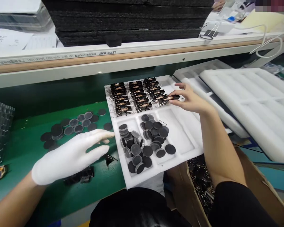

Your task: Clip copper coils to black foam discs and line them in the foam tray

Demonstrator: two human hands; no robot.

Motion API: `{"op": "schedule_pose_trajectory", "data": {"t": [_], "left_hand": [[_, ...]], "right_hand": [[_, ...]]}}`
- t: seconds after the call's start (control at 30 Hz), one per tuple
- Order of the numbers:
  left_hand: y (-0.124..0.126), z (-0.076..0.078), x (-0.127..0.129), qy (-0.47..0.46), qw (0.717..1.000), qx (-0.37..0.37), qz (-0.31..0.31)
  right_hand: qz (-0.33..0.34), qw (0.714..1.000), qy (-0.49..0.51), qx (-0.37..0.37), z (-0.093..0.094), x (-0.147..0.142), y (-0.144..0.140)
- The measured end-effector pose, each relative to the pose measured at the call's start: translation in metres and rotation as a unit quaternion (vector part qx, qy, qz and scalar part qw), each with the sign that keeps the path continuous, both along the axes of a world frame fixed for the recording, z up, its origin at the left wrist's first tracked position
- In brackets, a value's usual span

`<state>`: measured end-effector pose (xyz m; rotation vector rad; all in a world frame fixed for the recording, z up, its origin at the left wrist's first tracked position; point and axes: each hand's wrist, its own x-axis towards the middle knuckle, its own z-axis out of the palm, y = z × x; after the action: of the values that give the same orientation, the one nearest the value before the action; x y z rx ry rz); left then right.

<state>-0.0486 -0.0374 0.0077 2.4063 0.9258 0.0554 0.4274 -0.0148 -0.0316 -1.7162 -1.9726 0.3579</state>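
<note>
My right hand (188, 99), bare, has its thumb and fingers closed on a set of black binder clips (169, 98) with a copper-coloured middle, at the near right end of the rows. Rows of similar clipped sets (138, 96) lie in the far compartments of a white tray (196, 145). Loose dark round discs (153, 129) fill parts of the near compartments. My left hand (75, 154), in a white glove, is open with nothing in it, fingers stretched toward the tray's left edge. Just below its fingertips a single binder clip (110, 160) lies on the green tabletop (104, 183).
More discs (73, 123) are spread on the green surface at left, beside a stack of clear plastic trays (0, 132). White trays (253, 104) lean at right. Below is a cardboard box (255, 179) of binder clips (201, 179). A shelf (85, 67) crosses behind, bearing black foam sheets (132, 22).
</note>
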Motion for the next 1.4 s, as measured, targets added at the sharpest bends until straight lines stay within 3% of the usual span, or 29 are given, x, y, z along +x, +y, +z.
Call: {"op": "schedule_pose_trajectory", "data": {"t": [0.1, 0.2, 0.47, 0.6, 0.73, 0.83, 0.9, 1.0, 1.1, 1.17, 1.3, 1.4], "left_hand": [[0.003, 0.0, 0.0, 0.006, 1.0, 0.006, 0.002], [0.005, 0.0, 0.0, 0.012, 1.0, 0.0, 0.006], [0.008, -0.002, 0.0, 0.035, 0.999, -0.032, 0.008], [0.01, -0.002, -0.006, 0.032, 0.999, -0.009, 0.018], [0.013, 0.005, -0.025, -0.005, 0.998, 0.061, 0.026], [0.01, 0.012, -0.05, -0.006, 0.991, 0.11, 0.076], [0.001, 0.011, -0.072, 0.003, 0.982, 0.14, 0.124], [-0.025, -0.006, -0.107, 0.048, 0.97, 0.152, 0.186], [-0.065, -0.039, -0.133, 0.082, 0.965, 0.154, 0.197], [-0.091, -0.065, -0.139, 0.094, 0.962, 0.173, 0.19], [-0.116, -0.107, -0.118, 0.111, 0.952, 0.194, 0.209], [-0.107, -0.118, -0.085, 0.076, 0.941, 0.211, 0.254]], "right_hand": [[-0.036, 0.999, -0.021, -0.017, -0.028, 0.033, 0.014], [-0.022, 0.999, -0.031, -0.03, -0.05, 0.038, 0.021], [-0.04, 0.998, -0.046, -0.013, -0.07, 0.028, 0.024], [-0.023, 0.998, 0.002, 0.067, -0.067, 0.025, 0.017], [-0.014, 0.989, 0.08, 0.123, -0.049, 0.023, 0.002], [0.0, 0.991, 0.097, 0.094, -0.026, 0.011, -0.019], [0.046, 0.995, 0.08, 0.05, -0.012, -0.005, -0.038], [0.123, 0.991, 0.005, -0.05, -0.009, -0.034, -0.07], [0.125, 0.984, -0.059, -0.108, -0.031, -0.059, -0.094], [0.112, 0.988, -0.067, -0.086, -0.052, -0.072, -0.101], [0.082, 0.992, -0.098, 0.002, -0.077, -0.089, -0.097], [0.042, 0.99, -0.135, 0.012, -0.08, -0.093, -0.091]]}}
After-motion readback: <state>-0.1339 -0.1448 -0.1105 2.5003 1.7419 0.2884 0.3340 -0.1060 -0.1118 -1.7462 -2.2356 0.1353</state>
